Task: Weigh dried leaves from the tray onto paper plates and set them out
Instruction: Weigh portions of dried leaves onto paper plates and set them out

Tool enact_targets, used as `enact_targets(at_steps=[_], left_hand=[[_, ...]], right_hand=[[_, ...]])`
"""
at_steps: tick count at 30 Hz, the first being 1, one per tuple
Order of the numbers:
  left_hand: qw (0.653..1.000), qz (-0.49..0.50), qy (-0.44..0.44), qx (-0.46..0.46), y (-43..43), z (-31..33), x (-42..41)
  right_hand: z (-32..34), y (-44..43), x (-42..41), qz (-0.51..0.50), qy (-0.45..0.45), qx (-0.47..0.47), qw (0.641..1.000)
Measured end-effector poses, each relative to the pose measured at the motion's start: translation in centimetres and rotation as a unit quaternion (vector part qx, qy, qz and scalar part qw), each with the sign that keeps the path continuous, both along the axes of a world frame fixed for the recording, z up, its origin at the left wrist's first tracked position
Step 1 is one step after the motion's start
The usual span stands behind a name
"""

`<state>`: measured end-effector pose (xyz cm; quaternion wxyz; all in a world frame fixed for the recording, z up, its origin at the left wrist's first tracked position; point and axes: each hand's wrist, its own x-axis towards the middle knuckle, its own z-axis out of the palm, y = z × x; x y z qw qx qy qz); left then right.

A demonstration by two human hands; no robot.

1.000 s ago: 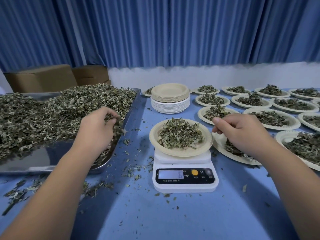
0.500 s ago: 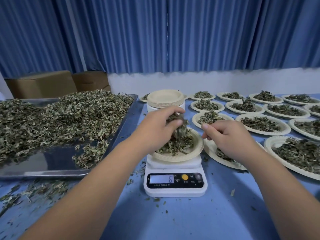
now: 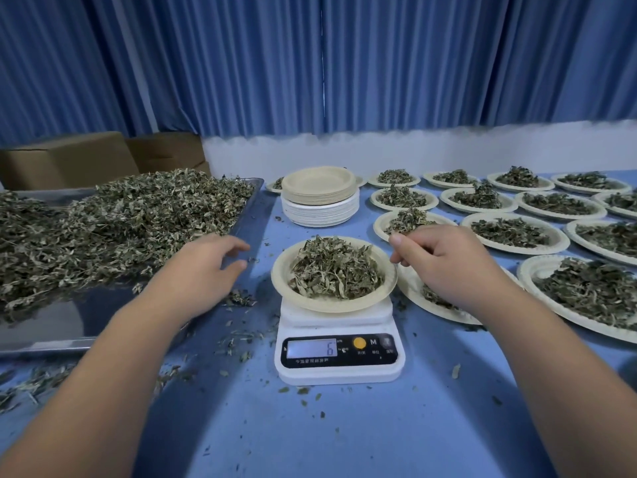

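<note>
**Step in hand:** portioning; the load is on the scale and being trimmed to weight.

- Kitchen scale (image 3: 339, 369): in front of you on the blue table (image 3: 344, 439); its display (image 3: 312, 348) shows 6.
- Paper plate (image 3: 280, 282): sits on the scale, heaped with dried leaves (image 3: 334, 267).
- Steel tray (image 3: 51, 326): to your left, bulk leaf pile (image 3: 120, 219) toward its far side.
- Your left hand (image 3: 203, 270): over the tray's near right corner, fingers loosely spread, holding nothing.
- Your right hand (image 3: 444, 267): just beside the plate's right rim, fingers curled in, thumb against forefinger; no leaf shows in the pinch.
- Filled plates (image 3: 510, 232): set out in rows to your right.
- Empty plate stack (image 3: 319, 201): behind the scale.

**Next move, as judged:** read the display; add small pinches if it is short, otherwise lift the plate level by its rim and set it in the rows.
</note>
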<state>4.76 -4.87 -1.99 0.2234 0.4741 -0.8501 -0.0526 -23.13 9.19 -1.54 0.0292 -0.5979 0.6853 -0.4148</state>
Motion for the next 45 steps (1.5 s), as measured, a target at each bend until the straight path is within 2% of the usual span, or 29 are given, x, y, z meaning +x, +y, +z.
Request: enact_targets(at_steps=[6,10,14,21,29,33,35,37,40,43,45], left_hand=[[0.988,-0.03,-0.143,0.046,0.5,-0.7,-1.2],[0.949,-0.023,-0.305,0.078,0.7,-1.3,-1.9],[0.939,-0.016,-0.339,0.051,0.9,-1.5,-2.1],[0.963,0.03,-0.266,-0.019,1.4,-1.5,-1.8],[0.966,0.085,-0.244,-0.028,1.6,-2.0,-2.6],[0.97,0.086,-0.226,-0.012,1.5,-2.0,-2.8],[0.982,0.088,-0.167,0.01,1.5,-1.7,-2.5],[0.993,0.093,-0.06,0.032,1.3,-1.2,-1.9],[0.989,0.133,0.063,-0.005,0.5,-0.4,-0.4],[0.976,0.185,0.105,-0.035,-0.3,0.0,1.3],[0.976,0.199,0.077,-0.035,-0.5,-0.1,1.7]], right_hand=[[-0.2,-0.1,0.0,-0.002,-0.007,-0.012,1.0],[-0.3,-0.1,-0.2,-0.006,-0.015,-0.028,0.999],[-0.3,0.0,-0.2,-0.007,-0.01,-0.024,1.0],[0.1,0.3,-0.1,-0.016,-0.011,-0.016,1.0],[0.5,0.0,0.0,-0.082,0.005,0.042,0.996],[0.5,-0.3,0.3,-0.109,-0.024,0.091,0.99],[0.3,-0.5,0.3,-0.112,-0.049,0.106,0.987],[0.0,-0.6,0.4,-0.115,-0.083,0.123,0.982],[-0.2,-0.7,0.8,-0.108,-0.125,0.149,0.975],[-0.4,-0.9,1.3,-0.094,-0.148,0.167,0.97],[-0.7,-1.1,1.6,-0.098,-0.145,0.179,0.968]])
